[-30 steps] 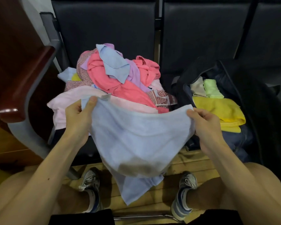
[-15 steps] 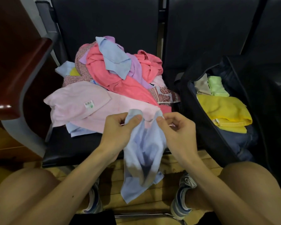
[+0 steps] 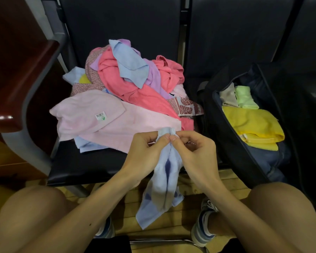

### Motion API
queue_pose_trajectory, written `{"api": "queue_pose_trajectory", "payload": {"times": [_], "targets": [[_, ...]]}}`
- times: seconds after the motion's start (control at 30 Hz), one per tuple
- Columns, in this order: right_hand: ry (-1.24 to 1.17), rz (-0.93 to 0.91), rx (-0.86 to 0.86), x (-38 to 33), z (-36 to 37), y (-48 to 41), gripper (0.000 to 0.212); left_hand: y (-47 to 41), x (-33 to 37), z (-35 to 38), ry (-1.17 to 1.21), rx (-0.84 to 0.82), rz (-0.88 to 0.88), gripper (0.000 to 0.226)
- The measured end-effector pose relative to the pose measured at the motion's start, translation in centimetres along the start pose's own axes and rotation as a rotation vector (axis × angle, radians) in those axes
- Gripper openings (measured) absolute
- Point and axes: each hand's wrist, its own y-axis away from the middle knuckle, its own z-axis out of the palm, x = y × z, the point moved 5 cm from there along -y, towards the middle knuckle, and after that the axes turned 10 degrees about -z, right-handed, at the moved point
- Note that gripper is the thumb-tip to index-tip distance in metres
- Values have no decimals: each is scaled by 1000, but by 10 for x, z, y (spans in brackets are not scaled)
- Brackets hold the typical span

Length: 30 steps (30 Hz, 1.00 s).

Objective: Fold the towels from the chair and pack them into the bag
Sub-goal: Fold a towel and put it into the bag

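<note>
A light blue towel [image 3: 164,181] hangs folded in half lengthwise in front of the chair seat, its lower end above the floor. My left hand [image 3: 144,152] and my right hand [image 3: 195,152] pinch its top corners together, thumbs touching. On the black chair [image 3: 84,165] behind lies a heap of towels [image 3: 131,84]: pink, coral, lilac, light blue and patterned ones. To the right stands an open black bag [image 3: 226,139] with folded yellow [image 3: 252,125], green [image 3: 245,97] and beige towels inside.
A dark wooden armrest [image 3: 22,79] on a grey frame rises at the left. My knees and sneakers are at the bottom, over a wooden floor [image 3: 186,223]. A second black seat carries the bag.
A second ago the towel was spread wide between my hands. They have come together, bringing its corners to meet, so it now hangs folded in half.
</note>
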Motion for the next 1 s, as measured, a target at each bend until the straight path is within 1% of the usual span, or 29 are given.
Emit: {"api": "queue_pose_trajectory", "payload": {"times": [0.1, 0.17, 0.23, 0.3, 0.37, 0.4, 0.43, 0.5, 0.6, 0.63, 0.7, 0.8, 0.87, 0.9, 0.93, 1.0], "targets": [[-24, -12, -51, -4, 1, 1, 14, -1, 0, 0, 3, -9, 1, 25], [-39, -33, -142, -7, 4, 2, 22, -1, -1, 0, 56, -12, -12, 31], [-54, -20, -227, -5, 8, 3, 22, 0, 0, 0, 54, -29, 9, 33], [-130, 38, -292, 0, 8, 3, 23, 1, 1, 1, -26, -49, 45, 26], [-225, 109, -336, 2, 8, 2, 35, 1, 0, 0, -86, -68, 68, 13], [-257, 136, -355, 1, 7, 2, 41, 0, -1, -1, -110, -76, 71, 10], [-283, 165, -364, 0, 6, 2, 43, -1, -2, -2, -129, -86, 71, 10], [-274, 203, -345, 2, 0, -1, 33, -1, -2, -4, -149, -92, 66, 16], [-198, 206, -191, 10, -21, -11, 19, -1, 4, -6, -156, -71, 47, 26], [-157, 194, -142, 12, -27, -14, 20, -2, 4, -8, -151, -71, 38, 28], [-57, 191, -126, 19, -34, -19, 33, -2, 6, -9, -120, -87, 17, 31], [-59, 288, -280, 33, -25, -15, 64, 3, 12, -6, -60, -140, -8, 32], [-72, 324, -404, 38, -18, -11, 77, 7, 18, -6, 2, -172, -21, 36], [-72, 335, -459, 38, -16, -8, 77, 7, 18, -6, 33, -191, -31, 37], [-73, 345, -514, 39, -15, -6, 72, 7, 19, -8, 74, -221, -39, 34], [-103, 344, -628, 34, -11, -1, 45, 7, 22, -11, 124, -269, -43, 30]]}}
